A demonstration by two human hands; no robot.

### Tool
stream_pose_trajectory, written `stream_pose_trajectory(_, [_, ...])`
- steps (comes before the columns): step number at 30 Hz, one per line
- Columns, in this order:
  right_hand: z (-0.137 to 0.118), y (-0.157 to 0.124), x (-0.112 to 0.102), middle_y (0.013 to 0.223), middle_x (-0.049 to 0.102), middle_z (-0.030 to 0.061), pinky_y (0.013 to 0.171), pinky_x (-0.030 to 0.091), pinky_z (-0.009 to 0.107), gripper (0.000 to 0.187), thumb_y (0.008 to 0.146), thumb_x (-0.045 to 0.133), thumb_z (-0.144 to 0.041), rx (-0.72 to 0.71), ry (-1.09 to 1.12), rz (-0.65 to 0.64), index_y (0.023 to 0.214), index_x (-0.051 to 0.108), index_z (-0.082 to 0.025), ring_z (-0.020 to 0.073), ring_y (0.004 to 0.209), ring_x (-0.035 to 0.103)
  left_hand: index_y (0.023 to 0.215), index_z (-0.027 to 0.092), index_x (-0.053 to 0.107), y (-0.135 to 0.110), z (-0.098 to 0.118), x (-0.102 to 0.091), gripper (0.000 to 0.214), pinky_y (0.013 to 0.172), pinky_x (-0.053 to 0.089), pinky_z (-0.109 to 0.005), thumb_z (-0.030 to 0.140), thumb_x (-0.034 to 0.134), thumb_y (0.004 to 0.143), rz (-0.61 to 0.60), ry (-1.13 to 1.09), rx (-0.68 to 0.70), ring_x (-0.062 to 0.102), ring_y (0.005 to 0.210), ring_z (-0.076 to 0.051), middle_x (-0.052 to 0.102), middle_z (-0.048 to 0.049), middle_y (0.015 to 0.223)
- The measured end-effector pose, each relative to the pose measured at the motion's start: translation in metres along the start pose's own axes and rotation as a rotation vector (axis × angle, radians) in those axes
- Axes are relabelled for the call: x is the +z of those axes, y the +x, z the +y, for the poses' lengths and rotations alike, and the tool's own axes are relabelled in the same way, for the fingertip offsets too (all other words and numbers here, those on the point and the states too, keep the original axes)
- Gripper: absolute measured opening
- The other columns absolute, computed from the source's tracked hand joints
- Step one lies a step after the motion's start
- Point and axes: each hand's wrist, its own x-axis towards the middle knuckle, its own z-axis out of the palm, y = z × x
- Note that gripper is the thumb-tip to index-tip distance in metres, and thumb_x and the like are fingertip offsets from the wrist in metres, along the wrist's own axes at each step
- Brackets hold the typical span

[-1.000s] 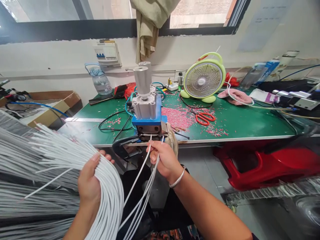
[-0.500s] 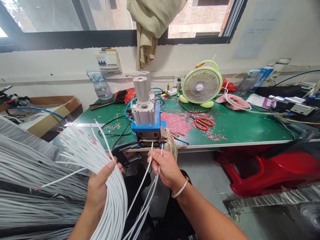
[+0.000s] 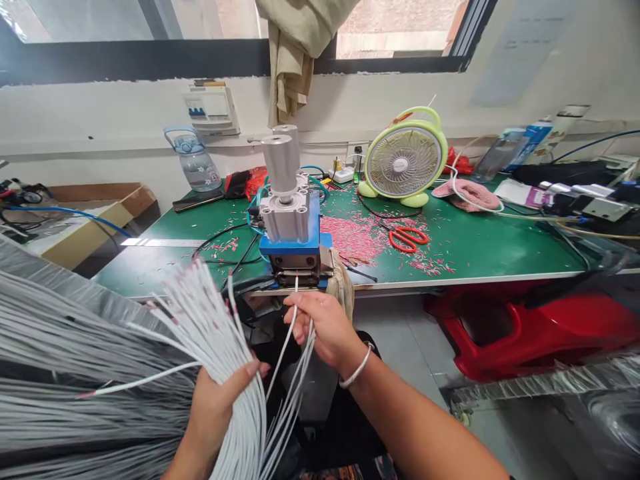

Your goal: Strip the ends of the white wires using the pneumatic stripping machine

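My left hand (image 3: 225, 393) is closed around a thick bundle of white cables (image 3: 245, 413) whose reddish tips fan out up and to the left. In my right hand (image 3: 320, 327) one white cable (image 3: 287, 343) is pinched between thumb and finger, its tip pointing up at the front of a pneumatic machine (image 3: 290, 230). Several more white cables hang from the same hand below the palm. The machine has grey cylinders over a blue body and stands at the bench's front edge. Whether the cable tip is inside its slot I cannot tell.
Pink and white scraps (image 3: 350, 240) litter the green bench (image 3: 505, 247) beside red-handled scissors (image 3: 408, 239) and a green fan (image 3: 403, 163). A water bottle (image 3: 197, 163) stands at the back left. Many wrapped cables (image 3: 75, 360) lie at far left; a red stool (image 3: 525, 333) is at right.
My left hand and its bundle have moved down and to the right. My right hand has shifted slightly left, and a second cable that stood upright in it is now lowered.
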Motion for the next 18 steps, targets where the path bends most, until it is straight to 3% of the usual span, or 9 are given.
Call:
stream_pose_trajectory(4, [-0.012,0.007,0.001,0.054,0.058,0.0011,0.031,0.036,0.016,0.025,0.067,0.063,-0.034,0.025,0.124,0.113,0.072,0.059,-0.010,0.0048,0.033,0.045,0.084,0.019,0.056,0.004,0.018,-0.004,0.037,0.054,0.046,-0.024,0.021,0.072,0.050,0.074,-0.299,-0.019,0.055,0.053,-0.012,0.059,0.0049,0.070])
stream_pose_trajectory(10, [-0.011,0.013,0.000,0.053,0.058,0.0001,0.032,0.037,0.015,0.026,0.063,0.066,-0.034,-0.017,0.109,0.173,0.069,0.057,-0.011,0.0040,0.034,0.044,0.085,0.019,0.056,0.005,0.023,-0.001,0.040,0.053,0.046,-0.024,0.021,0.072,0.048,0.117,-0.334,-0.029,0.055,0.054,-0.012,0.059,0.0034,0.072])
stream_pose_trajectory(14, [-0.006,0.002,-0.009,0.054,0.057,0.0007,0.036,0.037,0.016,0.026,0.067,0.064,-0.036,-0.064,-0.085,0.071,0.065,0.058,-0.011,0.0038,0.036,0.043,0.084,0.018,0.055,0.005,0.012,0.000,0.044,0.048,0.042,-0.024,0.022,0.073,0.045,0.076,-0.276,-0.027,0.053,0.049,-0.011,0.058,0.0036,0.066])
stream_pose_trajectory(18, [0.001,-0.015,-0.010,0.067,0.060,0.0034,0.051,0.042,0.017,0.022,0.069,0.063,-0.032,-0.097,-0.294,-0.106,0.068,0.062,-0.010,0.0061,0.053,0.051,0.070,0.014,0.056,0.005,0.001,0.002,0.029,0.047,0.040,-0.026,0.025,0.072,0.048,-0.018,-0.061,0.033,0.050,0.045,-0.013,0.056,0.0004,0.050])
